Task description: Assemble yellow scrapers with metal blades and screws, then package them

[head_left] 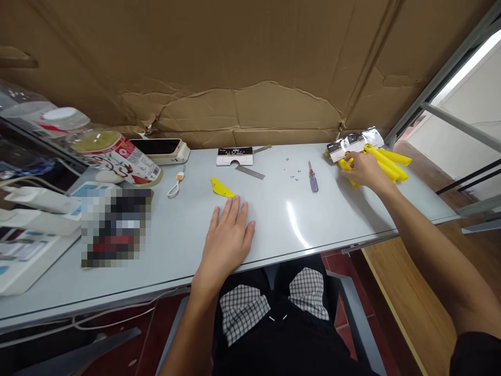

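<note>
My left hand [229,235] lies flat on the desk with its fingers spread, holding nothing. Its fingertips are at the lower end of a small flat yellow piece [221,188] with tiny holes. Over at the right, my right hand [364,168] has its fingers bent around a yellow plastic part in a pile of long yellow plastic parts [387,164]. Behind the fingers lies a crumpled clear package with a black and white label [354,143]. Between my hands are a screwdriver [313,180] with a clear purplish handle and several tiny screws [293,177].
Near the back edge sit a black and white card packet [235,156] and thin metal blades [251,172]. To the left are a white looped strap [176,184], a phone-like device [162,150], a tilted bottle [121,156] and white boxes [27,245]. Cardboard [235,62] stands behind the desk.
</note>
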{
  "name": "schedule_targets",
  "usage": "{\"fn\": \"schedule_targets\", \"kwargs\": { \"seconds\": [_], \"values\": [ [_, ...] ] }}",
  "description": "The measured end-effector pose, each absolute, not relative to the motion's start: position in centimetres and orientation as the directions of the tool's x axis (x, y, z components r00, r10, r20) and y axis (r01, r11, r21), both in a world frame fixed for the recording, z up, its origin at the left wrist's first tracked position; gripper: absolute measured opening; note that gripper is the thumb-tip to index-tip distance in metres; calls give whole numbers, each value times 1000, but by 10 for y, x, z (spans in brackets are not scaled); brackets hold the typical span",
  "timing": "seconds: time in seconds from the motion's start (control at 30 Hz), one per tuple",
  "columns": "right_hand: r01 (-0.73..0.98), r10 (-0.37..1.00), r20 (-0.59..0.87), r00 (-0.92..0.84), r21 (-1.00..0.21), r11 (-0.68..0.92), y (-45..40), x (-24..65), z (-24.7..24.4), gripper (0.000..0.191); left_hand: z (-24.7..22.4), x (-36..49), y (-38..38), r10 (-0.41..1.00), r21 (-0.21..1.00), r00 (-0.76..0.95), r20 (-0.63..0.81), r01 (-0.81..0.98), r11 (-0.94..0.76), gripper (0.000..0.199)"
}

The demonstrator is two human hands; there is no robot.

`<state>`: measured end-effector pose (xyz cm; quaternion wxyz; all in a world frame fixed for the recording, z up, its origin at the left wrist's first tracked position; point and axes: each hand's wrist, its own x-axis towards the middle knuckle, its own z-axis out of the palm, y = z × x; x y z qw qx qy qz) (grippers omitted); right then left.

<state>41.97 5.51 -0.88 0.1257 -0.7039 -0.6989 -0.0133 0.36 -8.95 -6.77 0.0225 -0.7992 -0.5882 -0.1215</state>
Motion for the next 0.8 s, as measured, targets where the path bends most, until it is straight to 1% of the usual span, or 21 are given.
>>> {"fn": "schedule_targets", "kwargs": {
  "seconds": [0.03,0.13,0.27,0.3,0.43,0.5,0.63,0.7,0.8],
  "values": [
    [977,980,195,38,-212,4,55,419,-7,38,-68,4,-90,935,108,276,223,946,-305,64],
    [950,980,177,86,-310,-27,55,417,3,31,-68,3,-90,938,127,267,221,946,-299,64],
    [811,980,60,188,-573,-120,52,414,17,32,-67,3,-90,939,138,271,212,943,-303,65],
    [776,984,32,175,-620,-118,51,413,19,33,-67,3,-90,940,136,271,209,943,-302,65],
    [657,996,-86,22,-750,-79,48,413,17,43,-68,3,-90,939,132,266,218,945,-299,63],
    [611,991,-130,-13,-786,-95,48,413,12,48,-68,3,-90,937,130,267,224,945,-300,62],
    [577,990,-134,-41,-812,-86,48,415,7,48,-67,2,-90,936,134,276,217,942,-308,63],
    [571,992,-113,-62,-819,-57,48,416,7,50,-67,2,-90,936,144,275,221,940,-310,64],
    [638,995,-44,-90,-770,24,47,417,6,52,-67,2,-90,937,156,270,223,939,-308,64]
  ]
}}
